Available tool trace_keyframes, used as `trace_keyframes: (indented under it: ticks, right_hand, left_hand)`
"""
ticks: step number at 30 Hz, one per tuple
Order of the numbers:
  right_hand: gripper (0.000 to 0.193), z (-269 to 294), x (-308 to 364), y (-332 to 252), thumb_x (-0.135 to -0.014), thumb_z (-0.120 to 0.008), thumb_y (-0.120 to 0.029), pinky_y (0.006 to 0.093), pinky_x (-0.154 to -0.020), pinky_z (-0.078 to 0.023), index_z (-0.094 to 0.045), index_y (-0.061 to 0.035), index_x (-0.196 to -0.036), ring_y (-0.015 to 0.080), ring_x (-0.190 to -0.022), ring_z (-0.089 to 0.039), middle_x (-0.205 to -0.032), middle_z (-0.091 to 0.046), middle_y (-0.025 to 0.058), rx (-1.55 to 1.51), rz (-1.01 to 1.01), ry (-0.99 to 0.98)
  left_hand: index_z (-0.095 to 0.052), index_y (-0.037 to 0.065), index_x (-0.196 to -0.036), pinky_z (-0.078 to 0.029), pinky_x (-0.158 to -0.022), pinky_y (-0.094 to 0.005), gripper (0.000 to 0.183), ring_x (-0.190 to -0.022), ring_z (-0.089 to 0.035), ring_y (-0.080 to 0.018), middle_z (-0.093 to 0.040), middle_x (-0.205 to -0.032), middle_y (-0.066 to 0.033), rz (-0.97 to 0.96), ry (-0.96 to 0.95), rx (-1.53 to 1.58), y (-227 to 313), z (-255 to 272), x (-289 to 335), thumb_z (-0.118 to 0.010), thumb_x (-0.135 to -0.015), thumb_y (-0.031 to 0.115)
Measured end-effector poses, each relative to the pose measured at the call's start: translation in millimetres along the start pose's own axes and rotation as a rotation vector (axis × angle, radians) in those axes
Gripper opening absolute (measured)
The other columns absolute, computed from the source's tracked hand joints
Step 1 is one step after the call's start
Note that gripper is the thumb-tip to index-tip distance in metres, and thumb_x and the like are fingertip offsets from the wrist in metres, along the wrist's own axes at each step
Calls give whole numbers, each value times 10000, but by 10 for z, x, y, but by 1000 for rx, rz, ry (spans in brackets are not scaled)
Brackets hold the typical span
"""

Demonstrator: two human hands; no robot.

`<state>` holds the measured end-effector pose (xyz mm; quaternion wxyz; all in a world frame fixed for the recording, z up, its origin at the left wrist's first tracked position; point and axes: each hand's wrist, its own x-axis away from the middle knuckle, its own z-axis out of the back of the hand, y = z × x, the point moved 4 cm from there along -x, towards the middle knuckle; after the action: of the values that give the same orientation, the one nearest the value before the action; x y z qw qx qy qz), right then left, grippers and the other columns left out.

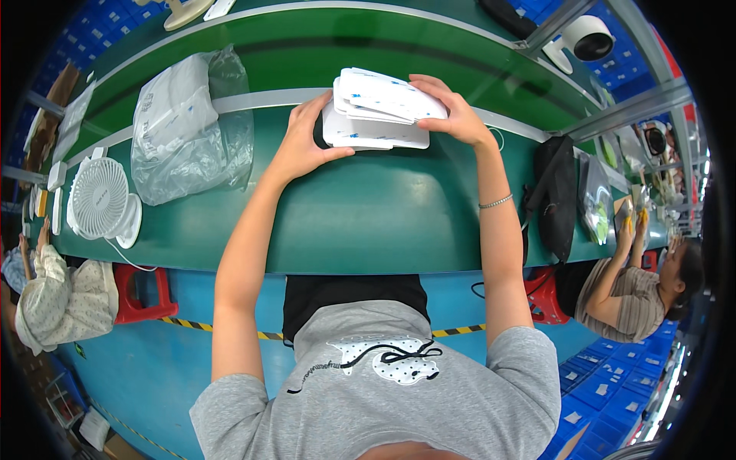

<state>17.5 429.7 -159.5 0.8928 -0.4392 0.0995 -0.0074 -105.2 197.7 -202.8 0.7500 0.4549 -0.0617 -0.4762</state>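
A stack of white cards with rounded corners and small blue marks is between my hands near the back of the green table. The upper cards are raised and fanned unevenly, with a gap over the lower white cards. My left hand closes on the stack's left side, its thumb along the lower front edge. On the other side, my right hand grips the upper cards, with the thumb in front and fingers behind. Part of my left fingers is hidden by the cards.
A clear plastic bag with white contents lies left on the green table, beside a white fan. At right are a black bag and clear packets. A white camera sits upper right. People sit on both sides.
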Motion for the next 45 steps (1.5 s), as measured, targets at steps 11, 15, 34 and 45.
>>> trace_keyframes:
  ticks: [11, 15, 34, 45]
  right_hand:
    - [905, -301, 249, -327, -714, -617, -618, 320, -859, -405, -408, 31, -1309, 181, -1057, -480, -1168, -504, 110, -1288, 76, -4]
    - [957, -624, 366, -587, -707, -593, -670, 323, -836, -414, -364, 32, -1315, 208, -1025, -488, -1151, -479, 126, -1756, 140, -289]
    - [940, -1075, 1000, -726, -743, -535, -681, 334, -835, -421, -367, 29, -1336, 262, -1024, -525, -1185, -511, 179, -1604, -266, -173]
    - [733, -756, 1193, -871, -554, -782, -303, 399, -840, -387, -524, -74, -1200, 266, -1005, -506, -1092, -549, 81, 568, 264, 268]
  left_hand:
    - [-253, 58, -1411, -248, -1074, -450, 1065, -1293, -247, -349, -289, -1430, -148, -115, 227, -68, 110, 73, 48, -850, -575, 343]
    - [-268, 68, -1405, -252, -1068, -434, 1029, -1297, -253, -323, -313, -1414, -131, -124, 244, 34, 221, 142, 84, -844, -590, 322]
    - [-168, 47, -1450, -381, -976, -406, 966, -1227, -434, -288, -344, -1427, -186, 109, 33, 791, 783, 32, 658, -697, -771, 487]
    - [-115, 68, -1469, -386, -992, -376, 1058, -1244, -423, -266, -329, -1426, -199, 164, -26, 840, 550, 66, 1024, -816, -691, 217]
